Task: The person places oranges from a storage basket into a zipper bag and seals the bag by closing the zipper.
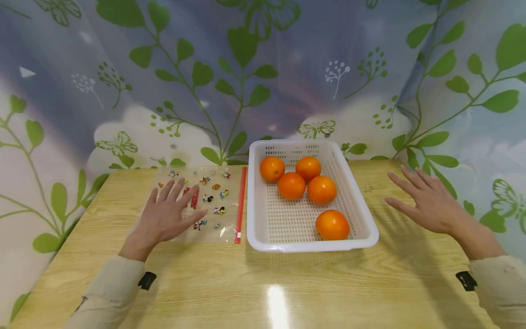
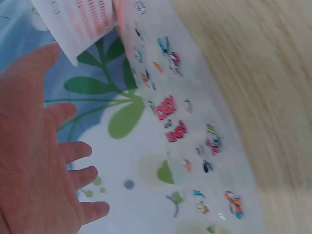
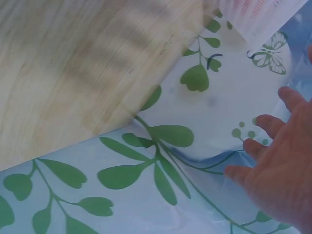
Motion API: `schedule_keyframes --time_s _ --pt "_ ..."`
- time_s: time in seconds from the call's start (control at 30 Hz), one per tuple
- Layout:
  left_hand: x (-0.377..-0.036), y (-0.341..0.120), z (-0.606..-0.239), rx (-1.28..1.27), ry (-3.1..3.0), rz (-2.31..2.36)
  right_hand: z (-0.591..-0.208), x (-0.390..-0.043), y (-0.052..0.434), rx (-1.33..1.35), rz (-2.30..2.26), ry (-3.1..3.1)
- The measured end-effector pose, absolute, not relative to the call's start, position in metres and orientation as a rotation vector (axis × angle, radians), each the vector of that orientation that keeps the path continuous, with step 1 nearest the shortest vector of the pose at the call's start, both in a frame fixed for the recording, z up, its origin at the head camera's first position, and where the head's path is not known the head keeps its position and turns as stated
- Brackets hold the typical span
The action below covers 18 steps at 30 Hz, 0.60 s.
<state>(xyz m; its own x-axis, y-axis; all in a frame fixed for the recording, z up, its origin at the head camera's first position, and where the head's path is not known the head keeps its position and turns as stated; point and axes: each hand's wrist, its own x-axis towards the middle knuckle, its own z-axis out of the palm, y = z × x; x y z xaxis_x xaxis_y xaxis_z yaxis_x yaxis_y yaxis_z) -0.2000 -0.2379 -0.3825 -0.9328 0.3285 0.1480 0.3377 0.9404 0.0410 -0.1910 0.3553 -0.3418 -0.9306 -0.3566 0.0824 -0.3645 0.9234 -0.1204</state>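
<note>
A light wooden table (image 1: pixel 263 283) carries everything, backed by a plastic curtain printed with green leaves and butterflies (image 1: pixel 230 68). The landmark is the white perforated plastic basket (image 1: pixel 263 214), which stands near the table's middle. Inside it lie five round oranges (image 1: pixel 291 185): four clustered toward its far end, one alone near its front edge. Just left of the basket lies a clear flat zip bag with a red seal strip (image 1: pixel 240 201), printed with small coloured cartoon figures; the strip runs alongside the basket's left wall. The left hand (image 1: pixel 167 214) is over that bag, left of the basket, fingers spread and straight, gripping nothing. The right hand (image 1: pixel 427 201) is right of the basket, well apart from it, fingers likewise spread, holding nothing.
</note>
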Motion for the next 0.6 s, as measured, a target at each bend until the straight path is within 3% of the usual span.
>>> schedule_keyframes --time_s 0.6 --pt "-0.217 -0.224 -0.373 -0.600 -2.931 -0.091 -0.321 -0.206 0.325 0.636 0.156 -3.035"
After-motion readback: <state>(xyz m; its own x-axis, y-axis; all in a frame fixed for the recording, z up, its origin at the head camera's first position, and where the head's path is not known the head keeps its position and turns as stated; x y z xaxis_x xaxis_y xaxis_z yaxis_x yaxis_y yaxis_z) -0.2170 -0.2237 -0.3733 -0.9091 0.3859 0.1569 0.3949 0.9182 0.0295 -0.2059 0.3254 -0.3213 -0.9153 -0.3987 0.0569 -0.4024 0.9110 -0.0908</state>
